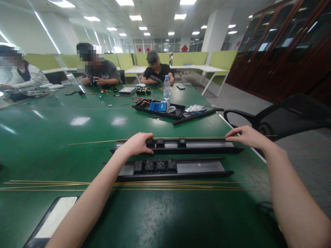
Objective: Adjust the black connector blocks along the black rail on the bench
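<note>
Two long black channels with grey metal floors lie across the green table, one behind the other. My left hand [138, 144] is closed across the farther channel [207, 150], thumb at the near wall and fingers at the far side, around a small black block. Two more black blocks [182, 142] sit in that channel to the right. A thin brass-coloured rod [201, 138] runs along its far edge and sticks out past both ends. At the right end, my right hand [247, 137] pinches this rod. The nearer channel [201, 174] holds several black blocks [160, 166].
Several loose brass rods [181, 185] lie in front of the channels. Behind are a black tray [178, 112] with a blue box, a water bottle [167, 88], gloves [193, 110] and a black strip [198, 117]. Three people sit across the table. A chair [284, 110] stands right.
</note>
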The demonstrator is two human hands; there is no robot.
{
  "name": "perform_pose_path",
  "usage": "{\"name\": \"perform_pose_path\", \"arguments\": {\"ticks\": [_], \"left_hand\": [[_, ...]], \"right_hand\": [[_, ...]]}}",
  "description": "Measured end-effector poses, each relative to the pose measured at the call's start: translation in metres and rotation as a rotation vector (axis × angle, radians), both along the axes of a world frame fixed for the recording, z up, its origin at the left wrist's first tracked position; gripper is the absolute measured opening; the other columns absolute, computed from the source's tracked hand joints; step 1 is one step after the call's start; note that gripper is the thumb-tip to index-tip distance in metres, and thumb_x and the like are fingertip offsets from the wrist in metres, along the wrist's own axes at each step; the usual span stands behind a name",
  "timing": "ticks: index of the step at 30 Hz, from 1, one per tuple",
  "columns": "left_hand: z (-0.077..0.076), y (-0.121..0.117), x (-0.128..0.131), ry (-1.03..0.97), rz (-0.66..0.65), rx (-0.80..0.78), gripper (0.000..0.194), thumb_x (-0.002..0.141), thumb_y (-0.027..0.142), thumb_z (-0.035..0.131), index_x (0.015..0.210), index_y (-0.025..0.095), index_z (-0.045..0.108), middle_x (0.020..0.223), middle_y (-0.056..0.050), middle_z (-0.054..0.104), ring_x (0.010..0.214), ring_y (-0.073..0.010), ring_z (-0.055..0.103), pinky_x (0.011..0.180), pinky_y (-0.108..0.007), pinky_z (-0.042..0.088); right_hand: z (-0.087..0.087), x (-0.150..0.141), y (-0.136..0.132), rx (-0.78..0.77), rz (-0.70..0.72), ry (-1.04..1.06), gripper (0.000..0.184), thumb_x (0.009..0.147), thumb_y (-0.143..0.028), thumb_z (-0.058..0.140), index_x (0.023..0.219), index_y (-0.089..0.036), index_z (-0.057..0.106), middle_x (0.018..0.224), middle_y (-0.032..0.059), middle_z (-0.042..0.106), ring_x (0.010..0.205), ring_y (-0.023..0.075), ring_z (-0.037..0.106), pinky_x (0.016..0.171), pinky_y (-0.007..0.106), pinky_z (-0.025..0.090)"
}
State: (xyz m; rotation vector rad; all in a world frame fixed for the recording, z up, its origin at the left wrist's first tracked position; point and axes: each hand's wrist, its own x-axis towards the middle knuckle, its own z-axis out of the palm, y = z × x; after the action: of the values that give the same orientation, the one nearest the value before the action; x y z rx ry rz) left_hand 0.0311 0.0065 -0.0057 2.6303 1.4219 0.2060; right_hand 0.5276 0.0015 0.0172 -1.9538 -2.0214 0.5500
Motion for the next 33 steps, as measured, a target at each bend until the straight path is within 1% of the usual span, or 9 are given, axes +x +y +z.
{"name": "perform_pose_path", "arguments": {"ticks": [5,12,17,22,28,33], "left_hand": [[-0.001,0.001,0.0,0.0,0.0,0.008,0.056,0.065,0.052,0.082,0.109,0.023,0.064,0.108,-0.009,0.074,0.098,-0.0314,0.068,0.078,-0.036,0.05],[-0.001,0.0,0.0,0.0,-0.003,0.012,0.054,0.066,0.051,0.082,0.109,0.023,0.063,0.107,-0.008,0.074,0.098,-0.0308,0.068,0.078,-0.035,0.049],[-0.001,0.0,0.0,-0.012,-0.012,0.008,0.054,0.066,0.05,0.081,0.108,0.022,0.064,0.105,-0.008,0.074,0.096,-0.0308,0.068,0.077,-0.035,0.049],[-0.002,0.001,-0.001,-0.014,-0.004,0.01,0.056,0.065,0.052,0.081,0.11,0.023,0.064,0.105,-0.008,0.074,0.096,-0.0306,0.068,0.077,-0.034,0.049],[0.0,0.001,0.0,0.004,0.001,-0.003,0.057,0.065,0.054,0.081,0.11,0.023,0.064,0.107,-0.008,0.074,0.097,-0.0308,0.068,0.078,-0.035,0.05],[0.001,0.0,0.001,-0.002,0.006,-0.004,0.057,0.065,0.052,0.081,0.111,0.023,0.064,0.108,-0.009,0.074,0.099,-0.032,0.068,0.079,-0.036,0.05]], "right_hand": [[0.004,0.005,-0.005,0.006,-0.059,0.027,0.033,0.071,-0.044,0.074,0.088,-0.017,0.08,0.094,0.0075,0.078,0.096,0.0276,0.069,0.089,0.035,0.047],[-0.004,0.019,-0.001,0.011,-0.075,0.021,0.037,0.068,-0.047,0.073,0.089,-0.017,0.079,0.093,0.0066,0.078,0.095,0.0274,0.068,0.089,0.036,0.047],[-0.002,0.025,-0.003,0.001,-0.09,0.028,0.039,0.067,-0.049,0.07,0.089,-0.017,0.079,0.089,0.0065,0.077,0.091,0.0288,0.067,0.088,0.039,0.049],[-0.002,0.031,-0.005,-0.003,-0.103,0.018,0.036,0.067,-0.045,0.069,0.089,-0.017,0.079,0.091,0.0078,0.077,0.092,0.0291,0.068,0.089,0.038,0.049],[-0.008,0.051,-0.004,0.024,-0.126,0.009,0.035,0.068,-0.045,0.07,0.089,-0.019,0.079,0.093,0.0077,0.078,0.095,0.0305,0.069,0.091,0.039,0.049],[-0.007,0.053,-0.006,0.033,-0.164,0.001,0.031,0.07,-0.042,0.07,0.088,-0.018,0.079,0.093,0.0087,0.078,0.092,0.0291,0.069,0.088,0.037,0.049]]}}
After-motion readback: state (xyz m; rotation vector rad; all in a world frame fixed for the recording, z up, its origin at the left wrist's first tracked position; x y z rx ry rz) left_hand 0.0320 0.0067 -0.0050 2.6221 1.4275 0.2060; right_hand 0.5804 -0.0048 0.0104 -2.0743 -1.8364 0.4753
